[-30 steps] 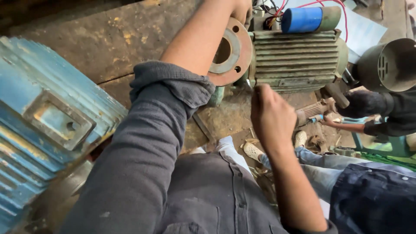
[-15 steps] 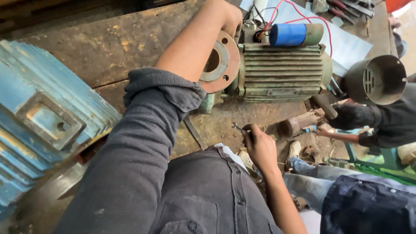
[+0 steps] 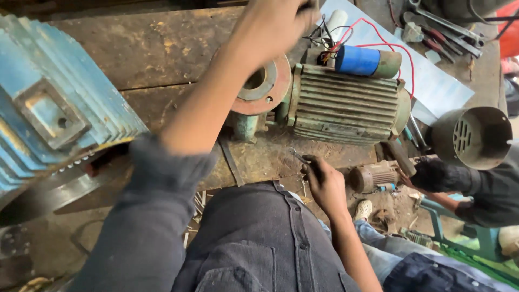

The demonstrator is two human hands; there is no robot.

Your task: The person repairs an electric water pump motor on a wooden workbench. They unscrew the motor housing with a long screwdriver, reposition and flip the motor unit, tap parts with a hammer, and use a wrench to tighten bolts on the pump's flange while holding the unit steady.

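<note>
My left hand (image 3: 274,26) is blurred and reaches over the rusty round flange (image 3: 266,85) of a green ribbed electric motor (image 3: 346,108), close to its red and black wires (image 3: 373,38). What its fingers hold is unclear. My right hand (image 3: 324,183) is closed at the bench's front edge, just below the motor. A small metal tool (image 3: 296,155) sticks out of its fist. A blue capacitor (image 3: 357,59) lies on top of the motor.
A big blue ribbed motor housing (image 3: 48,119) fills the left. A grey fan cover (image 3: 476,138) stands at the right, above another person's dark-sleeved hand (image 3: 432,174). A small rusty cylinder (image 3: 373,176), a white sheet (image 3: 432,81) and hand tools (image 3: 448,27) lie around.
My right hand has dropped from the motor's side to the bench's front edge, with a small tool now showing in it. My left hand has come into view above the flange.
</note>
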